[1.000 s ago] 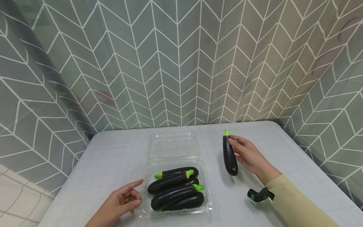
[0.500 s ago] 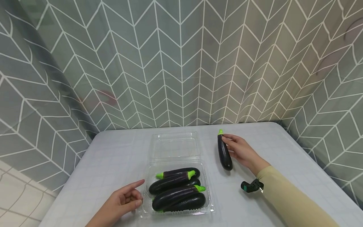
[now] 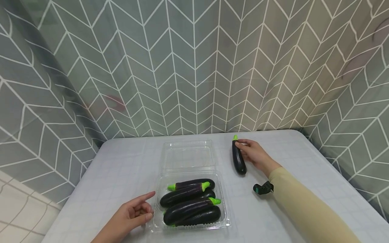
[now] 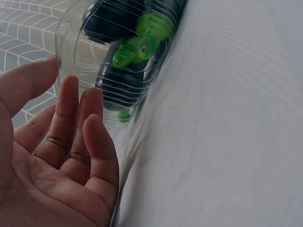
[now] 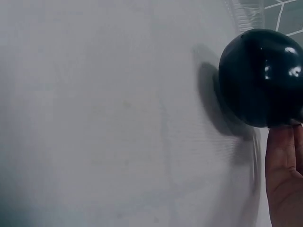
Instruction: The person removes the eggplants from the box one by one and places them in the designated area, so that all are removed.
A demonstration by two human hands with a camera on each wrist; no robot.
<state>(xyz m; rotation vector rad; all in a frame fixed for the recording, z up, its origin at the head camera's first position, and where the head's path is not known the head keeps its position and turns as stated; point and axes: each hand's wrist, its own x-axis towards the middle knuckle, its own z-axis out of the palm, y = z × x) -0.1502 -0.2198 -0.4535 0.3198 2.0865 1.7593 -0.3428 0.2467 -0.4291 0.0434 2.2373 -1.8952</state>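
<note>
My right hand [image 3: 254, 153] pinches a dark purple eggplant [image 3: 238, 158] near its bright green stem, right of the container. In the right wrist view the eggplant's rounded end [image 5: 260, 78] fills the right side, with a shadow on the cloth beside it. A clear plastic clamshell container [image 3: 225, 202] lies in front of me, lid up and laid back. Several eggplants [image 3: 186, 195] are heaped in its base. My left hand [image 3: 130, 214] is at the container's left side, fingers relaxed and holding nothing; in the left wrist view its fingertips [image 4: 68, 87] are right at the clear wall.
A white cloth covers the table [image 3: 127, 165]. The open lid [image 3: 188, 155] lies behind the container's base. Grey curtains with white zigzag lines [image 3: 194, 67] stand behind the table and along both sides. A black device [image 3: 263, 188] is strapped at the right wrist.
My right hand has carried the eggplant leftward and a little farther from me, toward the back of the table. The left hand and the filled container have hardly moved.
</note>
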